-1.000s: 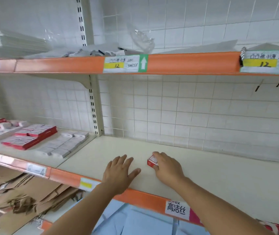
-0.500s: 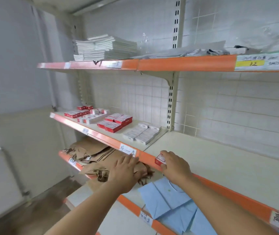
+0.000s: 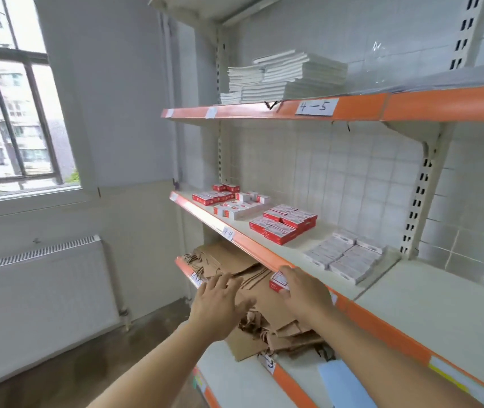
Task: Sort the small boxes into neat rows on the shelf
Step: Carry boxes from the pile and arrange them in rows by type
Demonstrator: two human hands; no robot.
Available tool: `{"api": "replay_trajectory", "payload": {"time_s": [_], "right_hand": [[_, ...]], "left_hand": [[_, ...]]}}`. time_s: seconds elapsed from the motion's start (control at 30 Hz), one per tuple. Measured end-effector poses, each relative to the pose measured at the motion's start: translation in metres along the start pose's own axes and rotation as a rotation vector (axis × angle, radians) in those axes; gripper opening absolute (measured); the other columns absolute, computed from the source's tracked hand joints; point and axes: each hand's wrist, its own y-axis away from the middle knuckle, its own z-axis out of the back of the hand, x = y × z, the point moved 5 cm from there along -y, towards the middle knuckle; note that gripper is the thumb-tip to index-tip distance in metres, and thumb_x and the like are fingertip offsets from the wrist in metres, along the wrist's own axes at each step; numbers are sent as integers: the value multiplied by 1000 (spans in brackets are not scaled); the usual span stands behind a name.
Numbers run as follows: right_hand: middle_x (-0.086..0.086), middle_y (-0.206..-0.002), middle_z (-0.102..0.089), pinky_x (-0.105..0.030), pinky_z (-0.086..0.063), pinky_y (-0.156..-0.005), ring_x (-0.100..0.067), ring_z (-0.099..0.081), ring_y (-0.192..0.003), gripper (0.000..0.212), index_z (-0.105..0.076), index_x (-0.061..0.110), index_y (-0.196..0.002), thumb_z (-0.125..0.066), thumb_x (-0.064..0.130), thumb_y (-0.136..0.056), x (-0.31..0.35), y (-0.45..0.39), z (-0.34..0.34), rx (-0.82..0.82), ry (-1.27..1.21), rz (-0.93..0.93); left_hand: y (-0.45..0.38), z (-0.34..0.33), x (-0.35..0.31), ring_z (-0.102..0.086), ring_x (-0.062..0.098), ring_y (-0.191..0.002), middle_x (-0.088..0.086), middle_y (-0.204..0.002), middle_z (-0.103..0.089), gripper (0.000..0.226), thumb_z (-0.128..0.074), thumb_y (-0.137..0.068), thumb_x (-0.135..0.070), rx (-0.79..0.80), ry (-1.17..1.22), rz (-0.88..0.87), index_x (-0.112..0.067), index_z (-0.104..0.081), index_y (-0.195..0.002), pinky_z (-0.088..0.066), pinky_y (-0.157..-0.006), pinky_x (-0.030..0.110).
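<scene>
Two bare arms reach forward from the near edge and stretch out toward the far side. The left hand (image 3: 218,304) is out flat, palm down, with its fingers spread and fairly straight, and the thumb sticks out to the right. It holds nothing. The right hand (image 3: 304,291) is just to the right of it, a bit farther out. Its fingers and thumb curl around a small red and white box (image 3: 277,282), gripping it from the right side.

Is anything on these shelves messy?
Yes. The brown paper bags on the lower shelf lie in a crumpled, slumping heap. The small red and white boxes at the far end sit jumbled at different angles.
</scene>
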Motion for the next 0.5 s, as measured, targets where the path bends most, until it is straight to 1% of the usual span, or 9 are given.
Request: {"api": "replay_trajectory", "payload": {"time_s": [0.2, 0.33, 0.4, 0.47, 0.5], "right_hand": [[-1, -133, -48, -30, -45, -86, -21, -53, -115, 47, -33, 22, -141, -47, 26, -97, 23, -81, -16, -19, -53, 87], [-1, -130, -50, -26, -45, -82, -19, -53, -114, 48, -34, 22, -141, -49, 25, -96, 38, -130, -25, -24, -99, 122], [-1, -130, -52, -26, -46, -82, -19, -54, -114, 48, -35, 21, -141, -50, 24, -96, 47, -152, -30, -13, -106, 134], [-1, -129, -53, -26, -47, -83, -19, -55, -113, 47, -37, 21, -140, -51, 25, -95, 56, -174, -36, -7, -114, 150], [-1, -130, -53, -26, -48, -84, -19, -56, -113, 47, -37, 21, -139, -52, 25, -94, 61, -185, -40, -6, -120, 153]], "left_hand": [[-61, 2, 52, -13, 18, -144, -6, -155, -21, 65, -19, -91, -68, -43, -8, 82, -34, -24, -146, -11, -116, 36], [-94, 1, 88, -12, 16, -144, -8, -156, -19, 67, -16, -88, -71, -62, -15, 128, -37, -21, -146, -11, -116, 37], [-106, 0, 103, -10, 16, -145, -8, -157, -17, 72, -11, -85, -74, -54, -17, 148, -38, -19, -147, -9, -117, 37], [-119, 0, 118, -9, 17, -145, -9, -157, -16, 83, -1, -76, -79, -52, -6, 165, -39, -18, -147, -8, -117, 38], [-127, 1, 127, -9, 17, -145, -9, -157, -16, 86, 0, -74, -79, -48, -2, 170, -39, -19, -147, -8, -117, 38]]}}
